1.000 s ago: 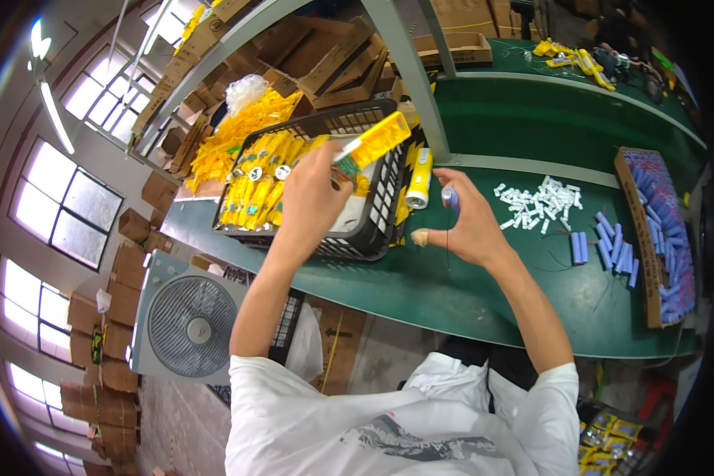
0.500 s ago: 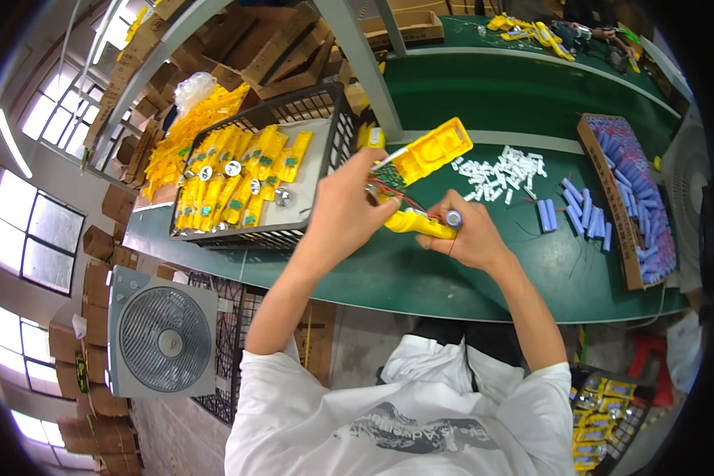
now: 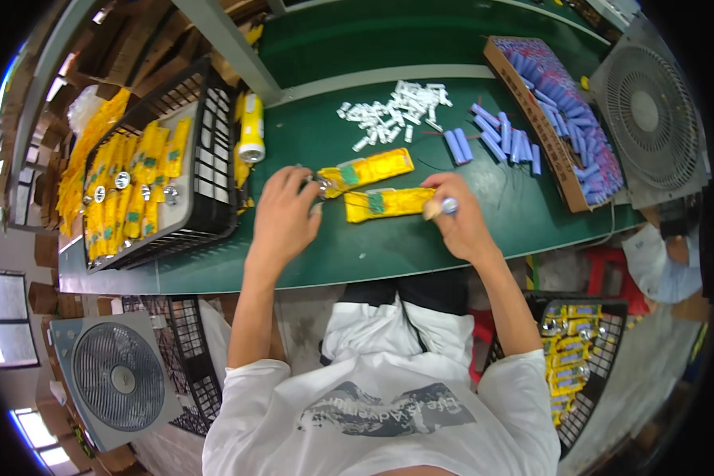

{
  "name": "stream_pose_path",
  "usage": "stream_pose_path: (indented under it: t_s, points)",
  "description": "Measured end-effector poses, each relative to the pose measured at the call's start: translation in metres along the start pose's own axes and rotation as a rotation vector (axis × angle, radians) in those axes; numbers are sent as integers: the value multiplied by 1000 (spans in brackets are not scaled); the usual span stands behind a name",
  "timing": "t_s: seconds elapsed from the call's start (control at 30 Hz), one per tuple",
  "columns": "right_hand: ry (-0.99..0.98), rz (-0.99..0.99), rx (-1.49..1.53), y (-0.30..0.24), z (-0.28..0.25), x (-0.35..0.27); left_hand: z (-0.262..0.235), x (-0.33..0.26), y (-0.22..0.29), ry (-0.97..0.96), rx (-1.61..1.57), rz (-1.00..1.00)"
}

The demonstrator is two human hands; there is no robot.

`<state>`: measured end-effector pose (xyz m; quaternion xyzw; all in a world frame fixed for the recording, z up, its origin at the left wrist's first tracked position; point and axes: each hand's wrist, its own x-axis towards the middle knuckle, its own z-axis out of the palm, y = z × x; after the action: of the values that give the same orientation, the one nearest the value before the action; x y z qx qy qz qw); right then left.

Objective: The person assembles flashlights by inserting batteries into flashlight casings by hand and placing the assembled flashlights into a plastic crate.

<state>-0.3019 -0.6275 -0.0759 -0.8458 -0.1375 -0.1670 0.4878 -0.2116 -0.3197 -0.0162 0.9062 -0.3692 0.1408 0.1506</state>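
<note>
A black basket (image 3: 213, 186) holds yellow casings (image 3: 124, 190); a cardboard box (image 3: 534, 124), purple cylinders (image 3: 562, 99).

I see a long green workbench (image 3: 397, 258). Toward its left end sits a black plastic basket (image 3: 214, 151), and just beside that lies a yellow flashlight (image 3: 251, 127). Near the middle, two long yellow casings (image 3: 401, 202) lie side by side, each showing a green patch. Behind them spreads a loose pile of small white pieces (image 3: 404, 107). Farther right lie blue cylinders (image 3: 458, 147), then a long, shallow cardboard box (image 3: 531, 135).
</note>
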Motion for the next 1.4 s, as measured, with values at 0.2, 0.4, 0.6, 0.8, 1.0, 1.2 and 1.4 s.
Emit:
stream_pose_path:
  t_s: [0.2,0.4,0.6,0.8,1.0,1.2,1.4]
  points:
    - [215,546,318,28,-51,-32,20,10,68,21,-328,39]
    - [158,668,386,32,-44,-48,81,31,67,-85,-349,4]
    - [44,580,445,24,-41,-47,80,31,75,-118,-283,8]
    - [89,571,546,26,-28,-39,78,37,80,-216,-214,41]
    - [175,518,615,43,-22,-43,90,36,79,-181,-444,-17]
    - [246,516,648,39,-28,-43,102,33,79,-65,-612,-86]
    - [354,443,809,38,-16,-37,97,35,85,-119,-649,-66]
